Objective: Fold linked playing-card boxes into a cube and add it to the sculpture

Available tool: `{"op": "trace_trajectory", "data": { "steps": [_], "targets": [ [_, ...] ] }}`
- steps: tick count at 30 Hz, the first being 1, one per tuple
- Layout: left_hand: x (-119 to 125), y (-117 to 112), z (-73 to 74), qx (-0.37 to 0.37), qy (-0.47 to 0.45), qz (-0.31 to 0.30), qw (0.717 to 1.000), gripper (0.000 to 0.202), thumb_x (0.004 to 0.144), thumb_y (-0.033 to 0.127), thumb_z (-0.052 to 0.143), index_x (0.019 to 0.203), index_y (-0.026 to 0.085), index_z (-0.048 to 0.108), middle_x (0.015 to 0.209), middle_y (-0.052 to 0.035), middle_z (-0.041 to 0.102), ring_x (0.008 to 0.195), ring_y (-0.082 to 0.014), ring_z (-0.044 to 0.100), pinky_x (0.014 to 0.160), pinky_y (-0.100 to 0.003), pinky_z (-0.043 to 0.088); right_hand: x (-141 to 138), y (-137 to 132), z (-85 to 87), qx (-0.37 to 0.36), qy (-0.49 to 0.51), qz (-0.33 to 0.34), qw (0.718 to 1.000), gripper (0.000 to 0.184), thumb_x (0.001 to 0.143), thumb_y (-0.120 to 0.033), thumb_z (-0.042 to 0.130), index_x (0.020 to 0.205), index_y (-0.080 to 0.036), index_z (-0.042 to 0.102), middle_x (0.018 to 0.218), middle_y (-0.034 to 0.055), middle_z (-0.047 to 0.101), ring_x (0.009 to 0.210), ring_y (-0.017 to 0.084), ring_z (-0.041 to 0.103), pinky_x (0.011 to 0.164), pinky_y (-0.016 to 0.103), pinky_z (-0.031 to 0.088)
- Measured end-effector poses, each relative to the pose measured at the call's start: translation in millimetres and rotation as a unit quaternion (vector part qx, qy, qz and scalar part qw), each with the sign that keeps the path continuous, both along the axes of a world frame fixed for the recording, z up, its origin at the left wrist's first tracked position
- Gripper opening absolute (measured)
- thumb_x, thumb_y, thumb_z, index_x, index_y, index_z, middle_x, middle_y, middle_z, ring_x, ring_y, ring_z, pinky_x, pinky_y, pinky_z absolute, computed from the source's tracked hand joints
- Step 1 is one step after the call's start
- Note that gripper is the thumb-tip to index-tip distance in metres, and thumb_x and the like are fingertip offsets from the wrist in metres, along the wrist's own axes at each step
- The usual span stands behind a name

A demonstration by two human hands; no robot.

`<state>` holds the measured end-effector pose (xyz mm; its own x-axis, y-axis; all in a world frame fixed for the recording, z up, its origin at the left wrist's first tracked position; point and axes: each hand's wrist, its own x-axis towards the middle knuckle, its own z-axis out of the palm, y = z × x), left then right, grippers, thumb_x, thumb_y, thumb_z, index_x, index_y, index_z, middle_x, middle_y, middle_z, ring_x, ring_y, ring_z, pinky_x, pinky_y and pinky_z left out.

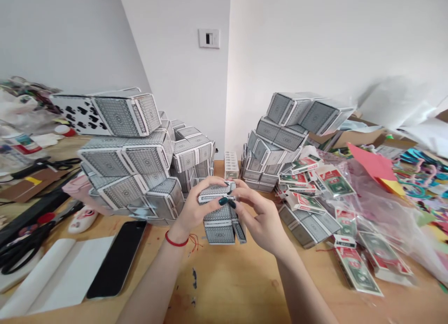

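Both of my hands meet over a small grey patterned card box (220, 220) at the middle of the wooden table (231, 286). My left hand (196, 206), with a red string on the wrist, grips its left side and top flap. My right hand (261, 217) pinches the flap from the right, with dark-painted nails touching it. The box's lower part shows below my fingers and rests on or just above the table.
A tall pile of folded grey boxes (136, 161) stands to the left, another pile (287, 133) behind right. Flat unfolded red-and-green box blanks (357, 263) lie at right with plastic bags. A black phone (117, 258), white paper and scissors (21, 249) lie at left.
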<state>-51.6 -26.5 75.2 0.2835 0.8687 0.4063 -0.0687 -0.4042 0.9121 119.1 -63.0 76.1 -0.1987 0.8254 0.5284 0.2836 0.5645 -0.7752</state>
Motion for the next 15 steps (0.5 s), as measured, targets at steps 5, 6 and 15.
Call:
{"op": "trace_trajectory", "data": {
  "steps": [5,6,15],
  "targets": [
    [1.1,0.0,-1.9,-0.004,-0.001,-0.010,1.000,0.023,0.075,0.031,0.064,0.094,0.019,0.062,0.102,-0.0060,0.060,0.102,-0.0233,0.054,0.091,-0.032,0.040,-1.1,-0.5,3.0,-0.008,0.012,0.003,1.000,0.018,0.087,-0.021,0.049,0.099,-0.022,0.062,0.113,0.0065,0.063,0.121,0.021,0.049,0.098,0.038,0.043],
    [1.1,-0.2,-1.9,-0.006,-0.002,-0.013,1.000,0.023,0.075,0.031,0.064,0.094,0.019,0.061,0.102,-0.0059,0.059,0.102,-0.0231,0.054,0.091,-0.032,0.040,-1.3,-0.5,2.6,-0.010,0.017,0.000,1.000,0.018,0.086,-0.020,0.050,0.098,-0.022,0.063,0.113,0.0065,0.064,0.122,0.021,0.049,0.098,0.039,0.043],
    [-1.6,0.1,-5.8,-0.040,-0.041,-0.017,0.998,0.024,0.075,0.034,0.065,0.092,0.019,0.058,0.107,-0.0064,0.055,0.100,-0.0219,0.053,0.087,-0.031,0.041,-16.0,0.2,-16.8,-0.030,0.142,-0.052,0.988,0.021,0.082,-0.020,0.058,0.099,-0.024,0.069,0.120,0.0075,0.062,0.120,0.025,0.050,0.100,0.046,0.042]
  ]
}}
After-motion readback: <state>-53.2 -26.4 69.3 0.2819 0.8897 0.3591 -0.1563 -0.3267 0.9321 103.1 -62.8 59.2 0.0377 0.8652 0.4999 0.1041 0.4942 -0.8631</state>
